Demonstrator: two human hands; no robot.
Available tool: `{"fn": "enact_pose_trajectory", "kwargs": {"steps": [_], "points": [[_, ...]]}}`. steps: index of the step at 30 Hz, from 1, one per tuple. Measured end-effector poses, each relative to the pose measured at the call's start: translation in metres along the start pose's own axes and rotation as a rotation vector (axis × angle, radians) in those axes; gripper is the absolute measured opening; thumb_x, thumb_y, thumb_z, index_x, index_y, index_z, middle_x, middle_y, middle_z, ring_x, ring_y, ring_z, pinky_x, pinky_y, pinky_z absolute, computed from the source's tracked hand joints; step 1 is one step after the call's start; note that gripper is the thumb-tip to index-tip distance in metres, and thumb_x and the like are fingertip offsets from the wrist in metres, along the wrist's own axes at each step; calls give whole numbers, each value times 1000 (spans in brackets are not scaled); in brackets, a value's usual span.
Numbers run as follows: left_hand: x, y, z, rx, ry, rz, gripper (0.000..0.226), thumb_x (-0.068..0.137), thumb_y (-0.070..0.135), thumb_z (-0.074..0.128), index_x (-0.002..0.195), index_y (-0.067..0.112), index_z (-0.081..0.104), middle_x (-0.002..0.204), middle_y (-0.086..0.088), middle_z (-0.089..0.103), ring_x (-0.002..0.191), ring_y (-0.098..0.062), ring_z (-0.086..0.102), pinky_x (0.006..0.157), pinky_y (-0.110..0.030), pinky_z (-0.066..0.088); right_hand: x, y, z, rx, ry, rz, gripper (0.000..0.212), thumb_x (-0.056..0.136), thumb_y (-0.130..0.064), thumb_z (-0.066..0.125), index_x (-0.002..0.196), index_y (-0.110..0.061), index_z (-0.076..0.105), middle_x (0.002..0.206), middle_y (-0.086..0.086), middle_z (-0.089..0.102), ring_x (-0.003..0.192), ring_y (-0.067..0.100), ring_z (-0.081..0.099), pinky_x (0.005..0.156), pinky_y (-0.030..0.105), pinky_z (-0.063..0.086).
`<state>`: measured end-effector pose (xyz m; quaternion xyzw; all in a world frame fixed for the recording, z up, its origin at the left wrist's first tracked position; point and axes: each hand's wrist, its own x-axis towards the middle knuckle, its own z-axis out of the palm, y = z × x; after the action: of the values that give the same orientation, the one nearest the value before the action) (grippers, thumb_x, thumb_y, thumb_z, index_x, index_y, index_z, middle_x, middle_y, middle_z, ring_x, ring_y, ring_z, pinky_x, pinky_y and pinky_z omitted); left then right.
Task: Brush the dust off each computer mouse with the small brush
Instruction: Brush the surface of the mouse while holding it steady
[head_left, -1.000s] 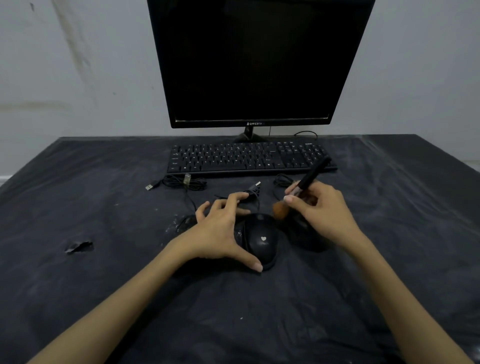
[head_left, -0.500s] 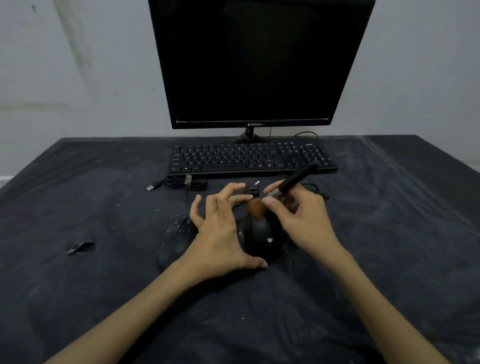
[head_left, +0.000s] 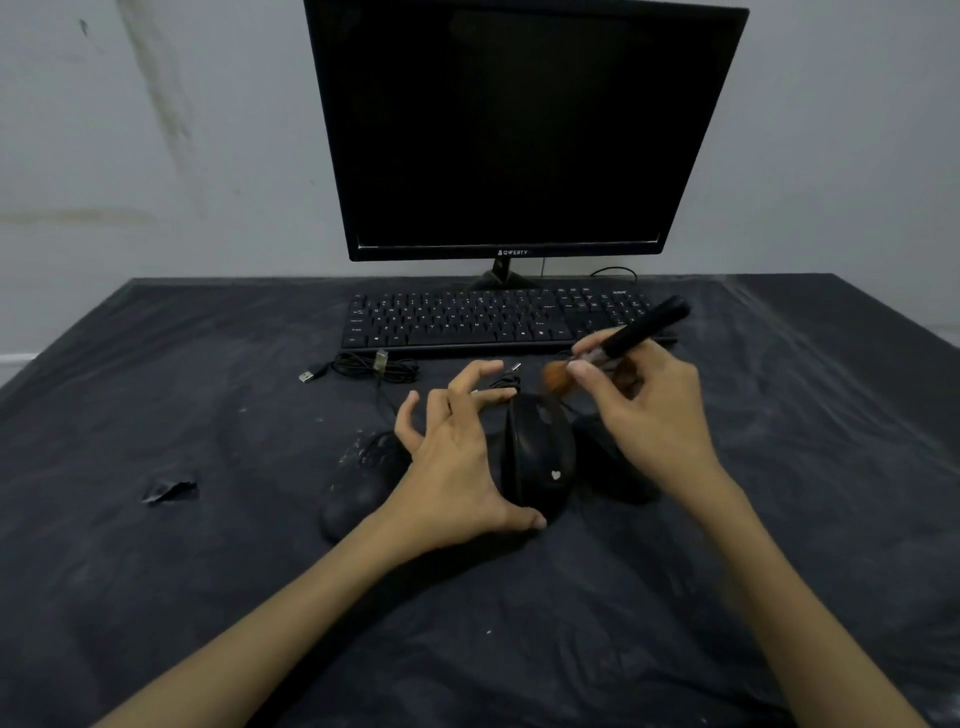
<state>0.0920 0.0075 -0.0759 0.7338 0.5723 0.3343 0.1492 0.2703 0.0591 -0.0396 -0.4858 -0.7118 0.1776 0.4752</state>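
Three black mice lie side by side on the dark cloth. The middle mouse (head_left: 540, 457), marked with a small heart, is tilted onto its side. My left hand (head_left: 452, 462) steadies it, thumb at its near end and fingers spread above its left side. My right hand (head_left: 649, 410) pinches the small brush (head_left: 618, 343) by its black handle; the orange bristles hover just beyond the mouse's far end. A dusty mouse (head_left: 358, 483) rests to the left. The right mouse (head_left: 608, 462) is partly hidden under my right hand.
A black keyboard (head_left: 467, 322) and a dark monitor (head_left: 519, 130) stand at the back. Coiled mouse cables with a USB plug (head_left: 311, 375) lie in front of the keyboard. A small tear (head_left: 169, 491) shows in the cloth (head_left: 208, 597) at the left.
The brush has swept from the middle mouse's far top up and to the right, off the mouse. My left hand has tipped the mouse further onto its side, fingers spread wider.
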Motion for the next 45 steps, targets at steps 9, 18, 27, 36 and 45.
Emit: {"fn": "enact_pose_trajectory", "kwargs": {"steps": [9,18,27,36,45], "points": [[9,12,5,-19,-43,0,125,47,41,88,132,49,-3,133,13,39,135,-1,21,112,-36,-11,-17,4,1,261,-282,175,11,82,-15,73,83,-25,69,82,-3,73,78,7,68,76,24,54],[17,1,-8,88,-96,-95,128,41,64,85,133,49,-3,127,17,50,131,-6,25,112,-42,-10,2,31,-35,207,142,245,5,83,-24,72,88,-21,70,79,-7,71,70,-2,63,65,10,47],[28,4,4,96,-222,-115,124,44,66,83,134,46,0,122,18,54,133,-7,23,112,-45,-13,-20,58,-24,434,220,483,4,87,-19,68,89,-22,69,89,-5,72,87,3,67,80,23,51],[52,7,23,63,-278,-140,115,54,64,81,135,43,2,131,9,55,138,-9,19,111,-48,-15,-13,67,-14,478,271,546,4,84,-25,72,86,-22,70,92,0,74,95,18,70,96,46,51],[53,-6,3,51,-256,-83,111,54,58,85,135,48,9,136,13,46,134,-9,25,114,-43,-3,-4,62,-14,349,290,425,6,86,-22,69,85,-27,67,87,-8,71,87,4,66,87,27,51]]}}
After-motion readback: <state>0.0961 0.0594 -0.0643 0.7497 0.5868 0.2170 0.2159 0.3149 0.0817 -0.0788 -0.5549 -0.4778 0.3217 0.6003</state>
